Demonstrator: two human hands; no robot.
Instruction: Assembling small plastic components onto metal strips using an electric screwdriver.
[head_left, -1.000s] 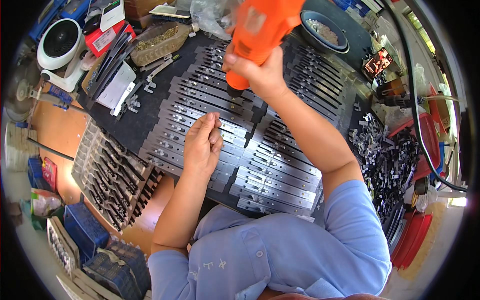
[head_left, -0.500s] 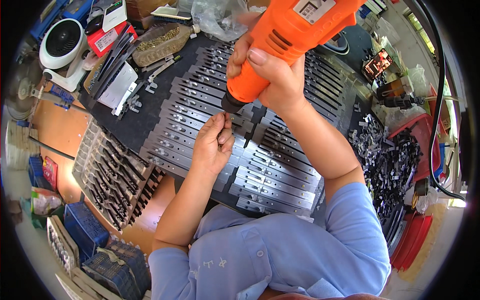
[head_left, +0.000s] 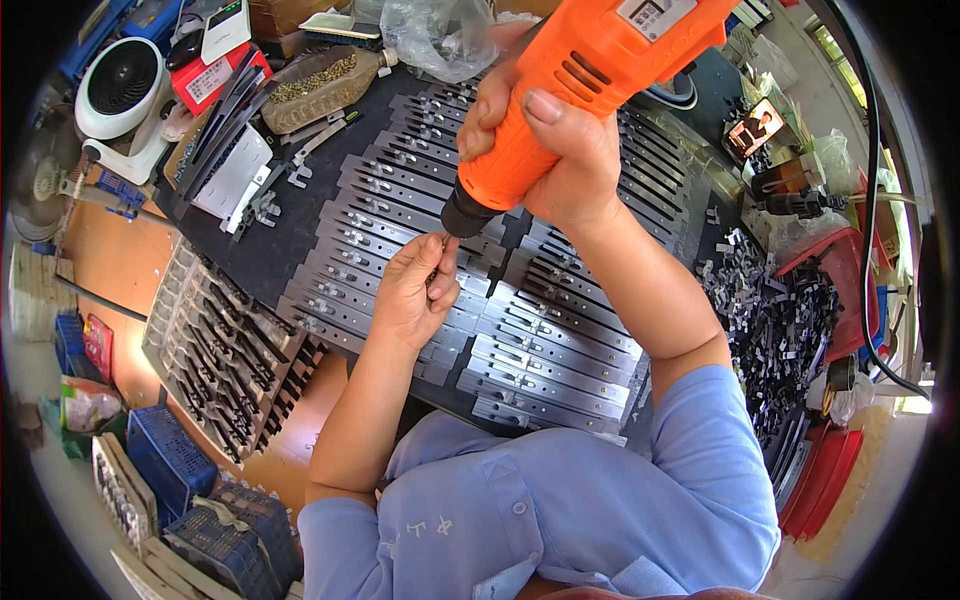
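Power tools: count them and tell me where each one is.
1: the orange tool, gripped in the right hand, its black nose close to the left hand. Others may be hidden in the clutter.

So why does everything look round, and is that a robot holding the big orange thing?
No robot here, just a person's two bare hands. The camera sits on the person's head and looks down, and its very wide lens bends things near the edges. The right hand grips an orange power tool, with its dark nose pointing down. The left hand is close to that nose, fingertips pinched together; I can't tell whether something tiny is between them. Below them, rows of metal strips lie on a dark table. To the right is a heap of small metal parts, and at the upper left stands a white fan.
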